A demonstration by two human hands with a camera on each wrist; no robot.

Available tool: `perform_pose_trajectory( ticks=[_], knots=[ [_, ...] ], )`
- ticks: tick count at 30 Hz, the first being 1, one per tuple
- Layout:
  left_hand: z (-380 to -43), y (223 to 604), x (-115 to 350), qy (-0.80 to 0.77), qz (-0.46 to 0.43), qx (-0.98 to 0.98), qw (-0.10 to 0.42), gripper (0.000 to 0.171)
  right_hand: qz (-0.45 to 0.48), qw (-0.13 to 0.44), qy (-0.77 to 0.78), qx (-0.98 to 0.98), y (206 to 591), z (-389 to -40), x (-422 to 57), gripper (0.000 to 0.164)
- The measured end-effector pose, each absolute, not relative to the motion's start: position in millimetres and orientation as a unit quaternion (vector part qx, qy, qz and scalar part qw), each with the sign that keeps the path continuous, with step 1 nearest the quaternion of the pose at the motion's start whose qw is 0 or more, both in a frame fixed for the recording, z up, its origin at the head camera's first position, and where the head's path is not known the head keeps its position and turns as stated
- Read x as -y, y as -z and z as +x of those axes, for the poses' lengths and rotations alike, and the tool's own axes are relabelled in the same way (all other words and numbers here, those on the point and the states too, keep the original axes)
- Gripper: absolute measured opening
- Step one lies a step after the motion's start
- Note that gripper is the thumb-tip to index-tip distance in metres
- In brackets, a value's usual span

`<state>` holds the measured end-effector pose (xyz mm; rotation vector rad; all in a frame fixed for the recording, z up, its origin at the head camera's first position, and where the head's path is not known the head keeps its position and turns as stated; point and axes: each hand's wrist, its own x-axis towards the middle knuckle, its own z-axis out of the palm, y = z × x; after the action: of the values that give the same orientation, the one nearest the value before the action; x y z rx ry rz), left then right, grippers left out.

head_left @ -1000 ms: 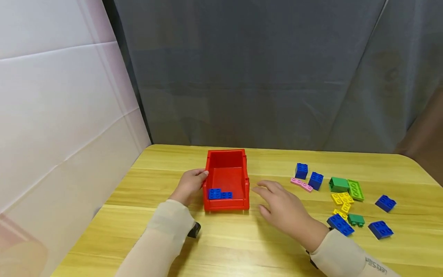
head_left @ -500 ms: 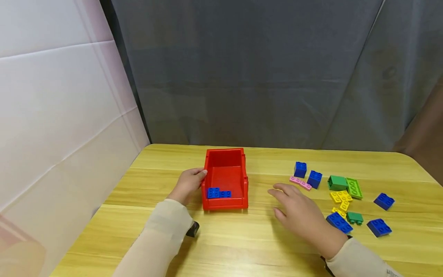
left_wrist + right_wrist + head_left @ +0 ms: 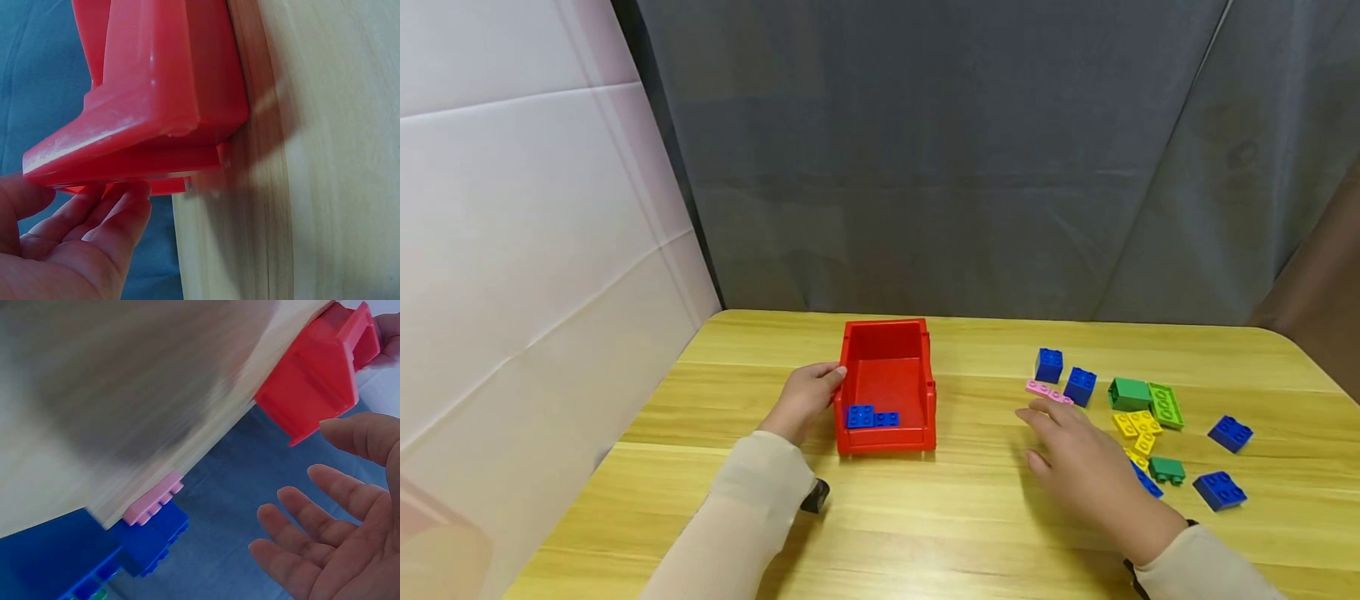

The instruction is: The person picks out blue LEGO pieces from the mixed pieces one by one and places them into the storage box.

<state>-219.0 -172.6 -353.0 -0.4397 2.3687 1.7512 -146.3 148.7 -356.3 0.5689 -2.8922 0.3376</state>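
A red plastic bin (image 3: 889,375) stands on the wooden table, with two small blue bricks (image 3: 872,417) at its near end. My left hand (image 3: 805,400) grips the bin's left side, thumb on the rim; in the left wrist view the fingers (image 3: 119,215) curl under the edge. My right hand (image 3: 1086,467) hovers above the table, right of the bin, holding nothing. Its fingers are relaxed and apart in the right wrist view. Just beyond the fingertips lies a pink strip brick (image 3: 1048,392), beside two tall blue bricks. The hand partly hides a blue brick (image 3: 1146,481).
Farther right lie yellow bricks (image 3: 1142,423), a green block (image 3: 1129,394), a lime plate (image 3: 1165,406), a dark green brick (image 3: 1167,470) and two more blue bricks (image 3: 1221,490). A grey curtain (image 3: 910,167) hangs behind the table (image 3: 955,542), a pale one on the left.
My right hand has moved right, away from the bin and toward the loose bricks, and now covers part of one blue brick. My left hand keeps its grip on the bin.
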Motion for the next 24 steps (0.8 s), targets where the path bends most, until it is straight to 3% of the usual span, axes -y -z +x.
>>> perform_pose_trajectory(
  ticks=[11,24],
  knots=[
    [-218.6,353.6,171.7,-0.59,-0.145,-0.79,0.083,0.044,0.14,0.087,-0.086,0.983,362.2,-143.8,-175.1,0.044],
    [-218.5,353.4,173.4,-0.587,-0.139,-0.794,0.082,0.045,0.078,0.03,-0.066,0.994,364.7,-144.1,-207.1,0.047]
  ],
)
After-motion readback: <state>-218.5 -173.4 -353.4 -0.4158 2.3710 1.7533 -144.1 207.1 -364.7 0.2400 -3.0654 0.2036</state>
